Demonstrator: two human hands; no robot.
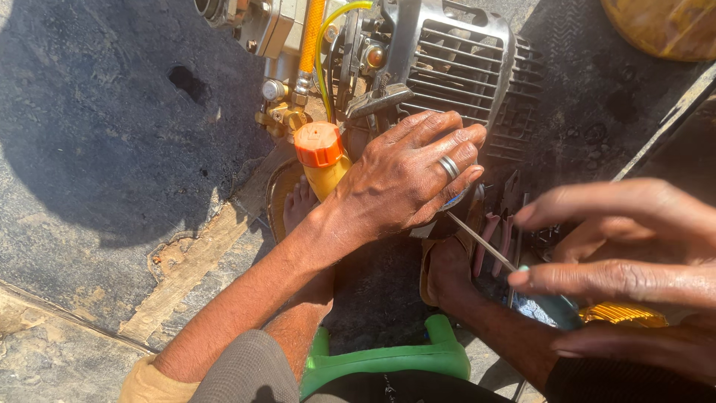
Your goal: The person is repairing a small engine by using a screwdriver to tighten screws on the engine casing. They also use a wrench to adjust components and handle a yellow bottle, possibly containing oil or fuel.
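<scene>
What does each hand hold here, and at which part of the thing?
The right hand holds a screwdriver by its handle end, shaft pointing toward the engine. The left hand rests on the engine body; no grip is visible.
</scene>
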